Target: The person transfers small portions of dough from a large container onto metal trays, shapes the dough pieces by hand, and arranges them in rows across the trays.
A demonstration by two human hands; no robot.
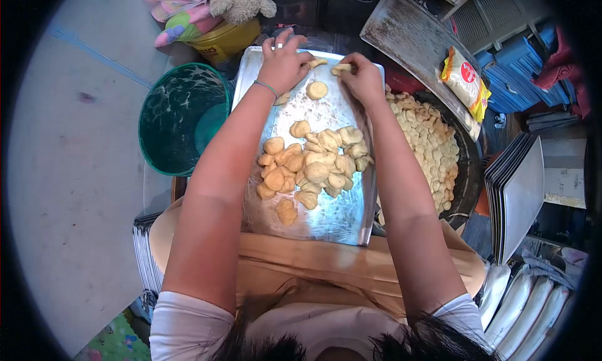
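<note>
Metal baking tray (295,226) on the lap, two hands at its far end

Dough pieces (316,170) lie heaped over its middle and near part. The left hand (283,65)'s thumb and forefinger clamp a small dough strip (319,62), other fingers apart; the right hand (365,82)'s fingertips close on a dough scrap (340,68). Near both hands lies a round dough disc (316,90). Left stands a green bucket (153,120).

The metal tray (335,226) bears heaped, rounded dough-like pieces (316,171), a few lying apart.
</note>
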